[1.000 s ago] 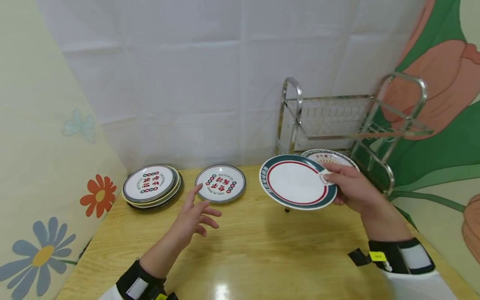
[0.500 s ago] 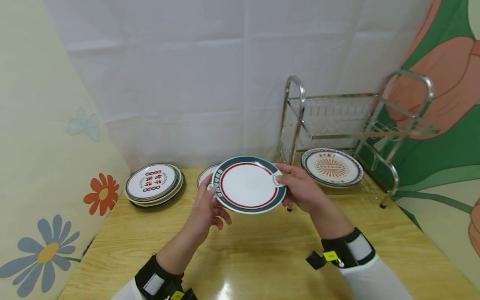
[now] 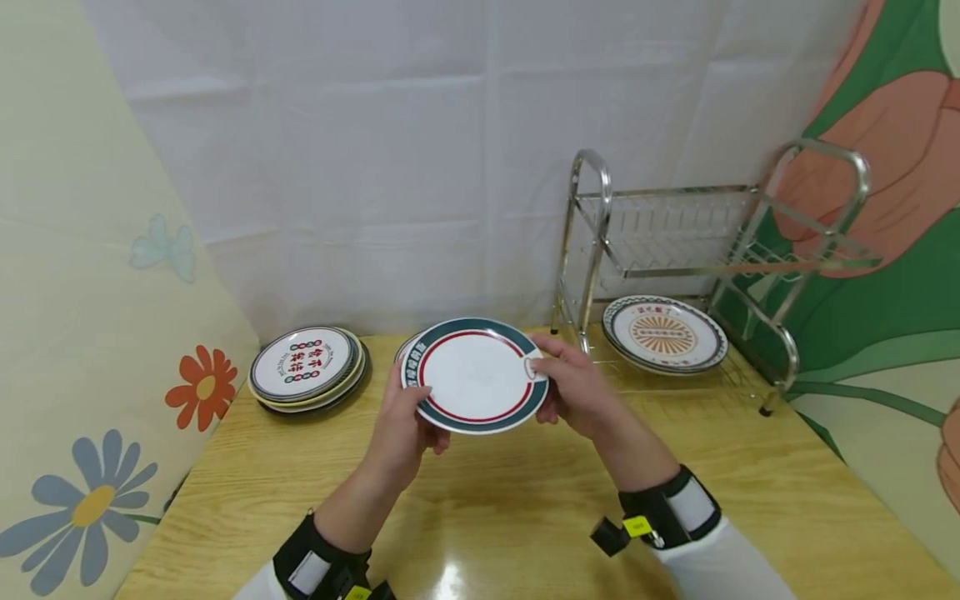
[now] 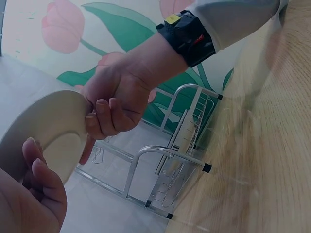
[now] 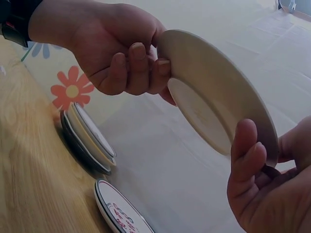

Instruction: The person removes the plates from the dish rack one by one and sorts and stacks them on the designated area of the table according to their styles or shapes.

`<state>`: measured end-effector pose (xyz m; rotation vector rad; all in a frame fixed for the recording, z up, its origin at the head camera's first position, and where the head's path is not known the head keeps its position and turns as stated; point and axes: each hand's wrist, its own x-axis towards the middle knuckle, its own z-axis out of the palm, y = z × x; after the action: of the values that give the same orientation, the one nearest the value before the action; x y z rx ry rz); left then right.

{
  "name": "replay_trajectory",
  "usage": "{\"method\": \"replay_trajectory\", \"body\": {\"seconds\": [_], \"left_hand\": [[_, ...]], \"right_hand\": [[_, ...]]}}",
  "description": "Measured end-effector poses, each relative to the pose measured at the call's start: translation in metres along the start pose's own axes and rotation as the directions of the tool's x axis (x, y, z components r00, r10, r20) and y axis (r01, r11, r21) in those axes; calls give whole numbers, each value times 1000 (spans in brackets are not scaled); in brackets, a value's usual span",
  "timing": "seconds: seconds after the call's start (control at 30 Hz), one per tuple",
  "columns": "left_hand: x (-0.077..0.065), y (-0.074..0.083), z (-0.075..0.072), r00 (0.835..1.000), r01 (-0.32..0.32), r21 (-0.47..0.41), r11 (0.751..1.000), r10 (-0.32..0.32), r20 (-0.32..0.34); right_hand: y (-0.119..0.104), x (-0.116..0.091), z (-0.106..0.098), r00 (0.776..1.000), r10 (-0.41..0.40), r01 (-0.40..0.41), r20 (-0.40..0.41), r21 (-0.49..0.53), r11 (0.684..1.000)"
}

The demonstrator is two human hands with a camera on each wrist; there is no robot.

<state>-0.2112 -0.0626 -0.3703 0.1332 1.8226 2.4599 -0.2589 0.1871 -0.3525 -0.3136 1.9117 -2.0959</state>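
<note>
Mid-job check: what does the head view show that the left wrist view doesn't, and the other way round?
Only the head view: the plate stack, another plate mostly hidden behind the held plate, and the held plate's upper face with its teal rim and red ring.

Only the left wrist view: the held plate's pale underside.

Both: the left hand and right hand gripping the held plate, the metal rack, and the wooden table.
</note>
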Motion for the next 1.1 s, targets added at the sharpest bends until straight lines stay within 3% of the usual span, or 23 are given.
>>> {"method": "replay_trajectory", "body": {"seconds": [0.37,0.8,0.97,1.1], "left_hand": [[1,-4,2,995,-12,48,999,17,-102],[10,-1,-5,988,-35,54,998,43,-148],[26,3,-10,977,-71,42,997,78,-200],[52,3,-15,967,-90,44,995,98,-236]], "right_hand": [[7,-6,9,999,21,-24,29,118,993],[3,-21,7,996,-8,2,85,69,998],[-1,-26,7,999,-32,32,39,2,999],[-6,-31,8,998,-65,66,21,-18,998]]}}
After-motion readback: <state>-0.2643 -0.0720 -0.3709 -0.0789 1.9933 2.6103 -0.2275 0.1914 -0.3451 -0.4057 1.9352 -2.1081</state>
